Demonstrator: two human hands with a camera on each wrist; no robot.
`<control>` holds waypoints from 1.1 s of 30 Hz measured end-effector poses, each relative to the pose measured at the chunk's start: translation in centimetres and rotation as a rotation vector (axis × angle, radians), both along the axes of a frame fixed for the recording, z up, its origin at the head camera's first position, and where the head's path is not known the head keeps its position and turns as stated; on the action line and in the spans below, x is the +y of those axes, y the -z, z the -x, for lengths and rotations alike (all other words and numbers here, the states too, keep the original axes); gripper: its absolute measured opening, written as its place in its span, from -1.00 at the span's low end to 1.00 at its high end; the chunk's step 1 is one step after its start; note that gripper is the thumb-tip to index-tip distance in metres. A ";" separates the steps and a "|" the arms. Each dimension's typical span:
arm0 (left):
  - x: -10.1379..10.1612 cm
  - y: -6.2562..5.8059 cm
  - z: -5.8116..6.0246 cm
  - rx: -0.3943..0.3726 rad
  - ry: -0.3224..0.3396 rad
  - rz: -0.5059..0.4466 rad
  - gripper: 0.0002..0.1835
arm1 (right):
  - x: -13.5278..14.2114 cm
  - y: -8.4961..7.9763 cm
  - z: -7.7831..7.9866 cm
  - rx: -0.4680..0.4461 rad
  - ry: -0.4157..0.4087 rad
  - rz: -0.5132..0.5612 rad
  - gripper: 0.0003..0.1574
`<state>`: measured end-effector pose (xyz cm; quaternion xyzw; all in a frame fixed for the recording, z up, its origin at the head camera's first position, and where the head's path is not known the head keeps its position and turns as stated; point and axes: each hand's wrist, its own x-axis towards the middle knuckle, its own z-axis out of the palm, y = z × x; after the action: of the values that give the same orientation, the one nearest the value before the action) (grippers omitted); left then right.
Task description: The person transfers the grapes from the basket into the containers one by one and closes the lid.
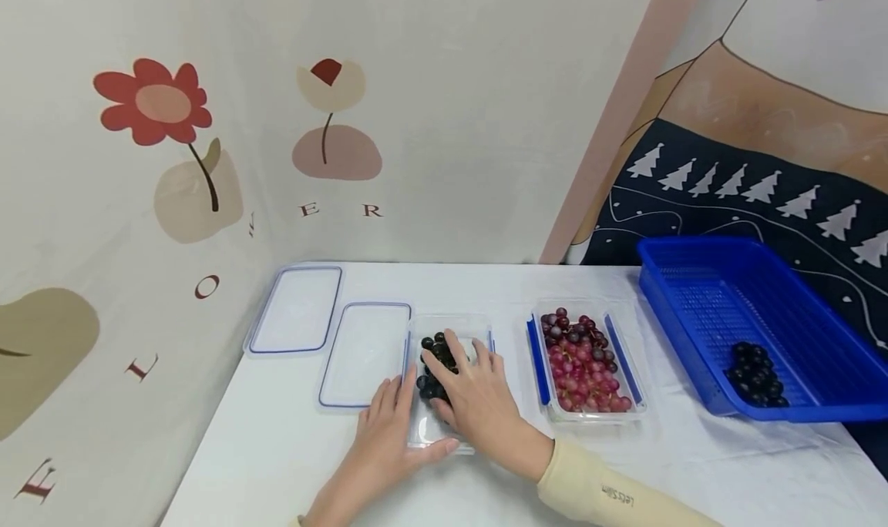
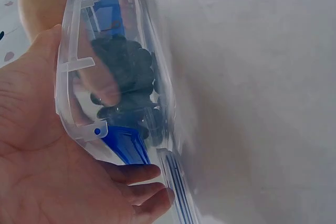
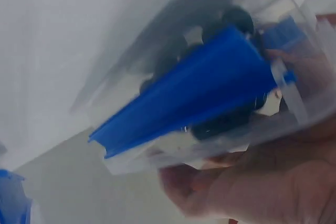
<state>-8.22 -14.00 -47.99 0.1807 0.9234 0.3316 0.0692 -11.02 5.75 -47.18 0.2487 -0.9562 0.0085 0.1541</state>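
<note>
A clear plastic container [image 1: 425,433] stands in front of me with a bunch of black grapes [image 1: 432,390] inside. My left hand [image 1: 385,438] lies against its left side and near corner, fingers extended along the wall and thumb along the near edge. From above, my right hand [image 1: 486,404] reaches into the container with spread fingers, touching the grapes. In the left wrist view, a finger of that hand shows through the wall beside the dark grapes [image 2: 131,72]. A blue side clip [image 3: 194,87] hangs outward in the right wrist view, partly covering the grapes.
Right of the container stands a second clear box [image 1: 595,417] filled with red and purple grapes. Farther right, a blue basket [image 1: 694,334] holds another black bunch [image 1: 756,374]. Two clear lids with blue seals lie left: a back lid [image 1: 298,307] and a nearer lid [image 1: 364,357].
</note>
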 end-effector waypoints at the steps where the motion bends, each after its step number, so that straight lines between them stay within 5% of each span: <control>1: 0.0 0.0 0.0 -0.006 0.001 -0.004 0.38 | 0.1 0.0 0.1 -0.005 -0.035 0.007 -0.14; 7: 0.1 0.3 0.0 -0.008 -0.005 -0.008 0.32 | 1.4 0.2 1.5 -0.176 -0.185 0.053 -0.40; 10: 0.2 0.6 -0.1 0.010 -0.010 0.003 0.32 | 1.7 0.3 1.7 -0.179 -0.109 0.024 -0.41; 14: 0.3 0.8 -0.3 0.028 -0.014 0.013 0.34 | 1.5 0.0 1.4 -0.074 0.038 -0.049 -0.37; 17: 0.2 0.6 -0.5 0.017 -0.017 0.016 0.35 | 1.1 -0.3 1.2 -0.036 0.074 -0.091 -0.37; 23: 0.1 0.1 -0.5 -0.006 -0.014 0.011 0.35 | 1.0 -0.2 1.5 -0.065 -0.005 -0.098 -0.26; 27: 0.0 0.1 -0.4 -0.015 -0.008 0.012 0.34 | 1.5 0.2 1.6 -0.044 -0.156 -0.103 -0.13; 33: 0.2 0.2 -0.1 -0.035 -0.007 0.005 0.33 | 2.6 0.0 1.9 -0.068 -0.295 -0.122 -0.40</control>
<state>-8.17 -13.80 -48.24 0.1714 0.9235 0.3325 0.0844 -12.93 8.31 -47.22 0.3947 -0.9128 -0.0185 0.1034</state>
